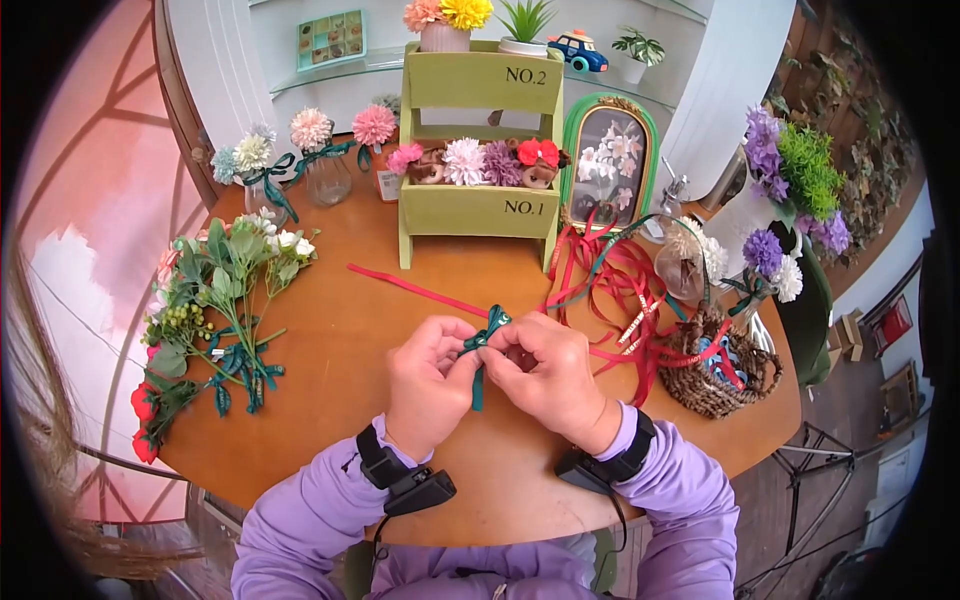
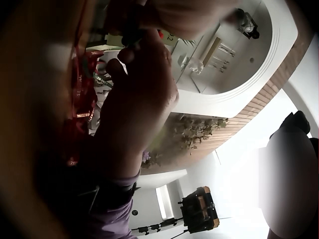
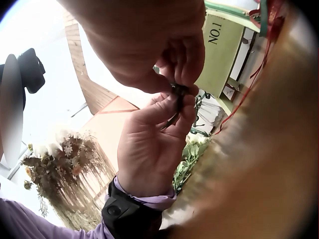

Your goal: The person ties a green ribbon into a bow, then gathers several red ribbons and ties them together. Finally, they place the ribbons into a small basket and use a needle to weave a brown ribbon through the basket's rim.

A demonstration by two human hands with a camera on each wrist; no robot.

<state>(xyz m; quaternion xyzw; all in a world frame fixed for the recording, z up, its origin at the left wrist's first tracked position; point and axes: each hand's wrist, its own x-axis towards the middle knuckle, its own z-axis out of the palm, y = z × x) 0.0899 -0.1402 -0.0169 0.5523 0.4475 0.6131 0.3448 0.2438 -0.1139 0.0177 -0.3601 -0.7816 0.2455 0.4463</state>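
Observation:
Both hands meet over the middle of the table, around a dark green ribbon (image 1: pixel 477 392) gathered into a small bow. My left hand (image 1: pixel 432 378) pinches the bow's left side between thumb and fingers. From the right, my right hand (image 1: pixel 548 372) pinches it close to the knot. A loop stands up above the fingertips, and a tail hangs down below them. In the right wrist view the ribbon (image 3: pixel 172 120) shows dark between the two sets of fingertips. The fingers hide most of the knot.
Red ribbon (image 1: pixel 610 300) lies tangled right of centre, beside a woven basket (image 1: pixel 715 390). Artificial flowers with green bows (image 1: pixel 240 375) lie at the left. A green two-tier stand (image 1: pixel 480 215) holds flower heads at the back, with a green-framed picture (image 1: pixel 610 165) next to it.

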